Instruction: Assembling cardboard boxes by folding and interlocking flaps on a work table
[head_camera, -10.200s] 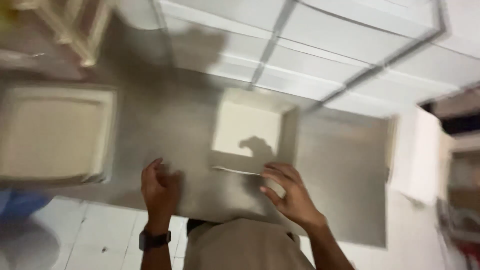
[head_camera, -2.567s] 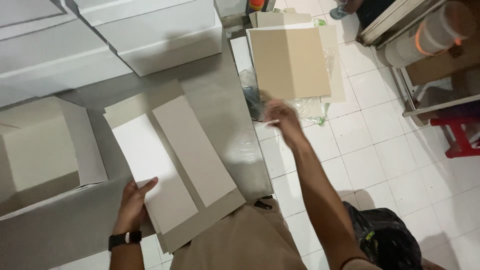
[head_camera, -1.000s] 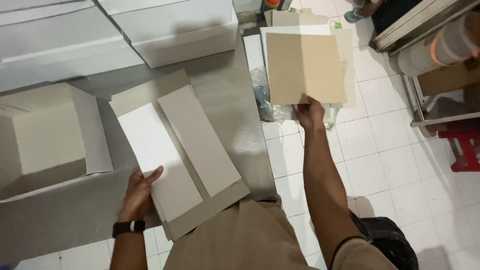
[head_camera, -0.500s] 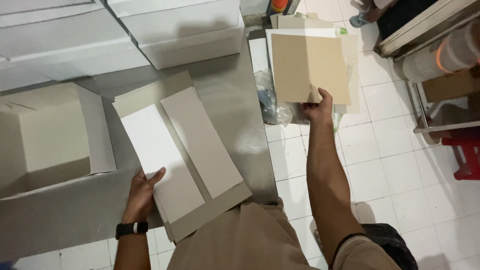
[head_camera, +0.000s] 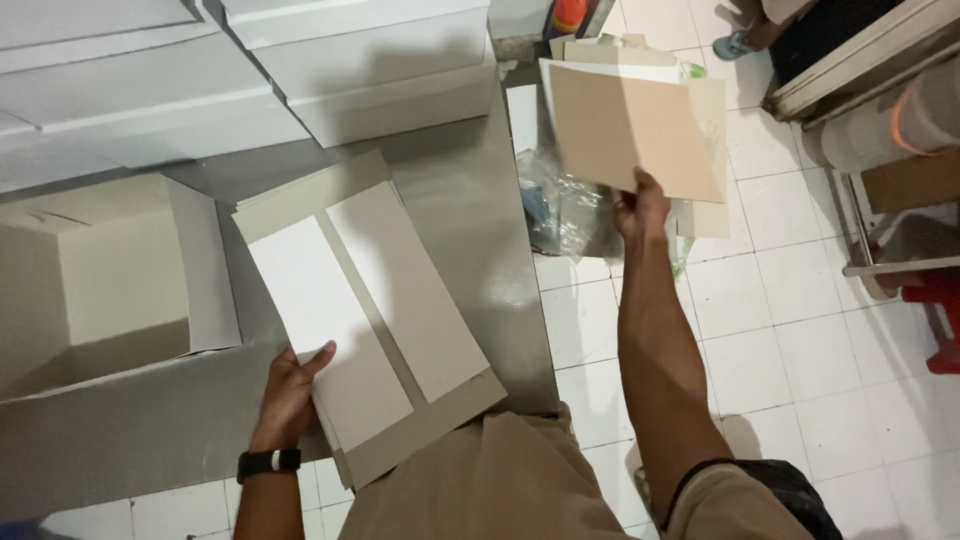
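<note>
My left hand (head_camera: 290, 385) rests flat on the near edge of a flattened grey cardboard sheet (head_camera: 440, 340) with a white panel (head_camera: 320, 310) on it, lying on the metal table (head_camera: 460, 190). My right hand (head_camera: 640, 208) reaches out over the floor and grips the near edge of a tan square board (head_camera: 630, 130), lifted off a stack of similar boards (head_camera: 705, 215) beside the table.
An open grey box (head_camera: 100, 290) stands at the left on the table. Stacked white boxes (head_camera: 250, 60) fill the far side. A crumpled clear plastic bag (head_camera: 560, 210) lies on the tiled floor. Shelving (head_camera: 900, 180) and a red stool (head_camera: 935, 320) are at the right.
My right hand reached out to the stack on the floor, took hold of the tan board and has lifted it slightly. The left hand stays on the cardboard sheet.
</note>
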